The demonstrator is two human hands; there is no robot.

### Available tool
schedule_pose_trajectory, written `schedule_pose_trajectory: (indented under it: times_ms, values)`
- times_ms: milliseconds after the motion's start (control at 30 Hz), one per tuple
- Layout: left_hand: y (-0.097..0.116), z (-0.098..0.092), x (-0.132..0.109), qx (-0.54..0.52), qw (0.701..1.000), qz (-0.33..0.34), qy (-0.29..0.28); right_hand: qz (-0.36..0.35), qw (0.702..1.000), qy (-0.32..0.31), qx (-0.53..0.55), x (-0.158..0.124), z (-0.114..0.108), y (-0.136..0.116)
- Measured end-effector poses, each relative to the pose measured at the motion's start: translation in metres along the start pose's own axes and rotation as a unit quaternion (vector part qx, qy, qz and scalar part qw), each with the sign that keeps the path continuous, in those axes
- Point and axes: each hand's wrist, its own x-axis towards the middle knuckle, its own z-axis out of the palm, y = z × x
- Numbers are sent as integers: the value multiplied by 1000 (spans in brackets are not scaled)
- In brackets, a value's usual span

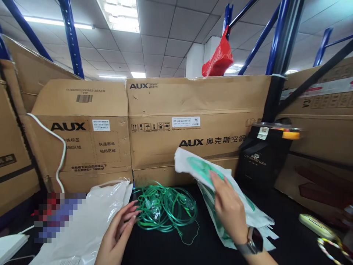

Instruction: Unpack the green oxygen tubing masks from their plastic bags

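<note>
A bundle of see-through green tubing (pixel 168 211) lies coiled on the black table, with clear plastic pieces tangled among the loops. At its left side is my left hand (pixel 121 228), fingers outstretched and slightly curved, holding nothing; the fingertips reach the edge of the coils, and I cannot tell whether they touch. My right hand (pixel 227 206), with a watch on the wrist, grips a flat white pouch (pixel 183 167) with green showing on it. The pouch is tilted and raised above a pile of similar white-and-green pouches (pixel 260 217), partly hidden by the hand.
White plastic bags (pixel 82 217) lie at the left. AUX cardboard boxes (pixel 198 99) wall off the back. A black bag (pixel 259 162) stands at the back right, and a yellow-green object (pixel 317 226) lies beside a beaded loop (pixel 328 248). A white cable (pixel 60 162) hangs at left.
</note>
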Motion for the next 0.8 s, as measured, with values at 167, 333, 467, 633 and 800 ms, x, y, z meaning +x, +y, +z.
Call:
schedule_pose_trajectory:
  times_ms: [167, 333, 467, 633, 800]
  values:
    - [13, 4, 1, -144, 980, -135, 28, -168, 973, -76, 139, -16, 2, -44]
    - [10, -1, 2, -141, 974, -177, 23, -232, 954, -101, 161, -26, 7, -52]
    - [12, 1, 2, -179, 963, -196, 37, -253, 951, -76, 159, -29, 12, -50]
    - [13, 7, 2, -188, 957, -220, 24, -277, 945, -90, 148, -26, 14, -48]
    - [2, 8, 2, -235, 927, -286, -62, -379, 910, -113, 126, -19, 9, -49]
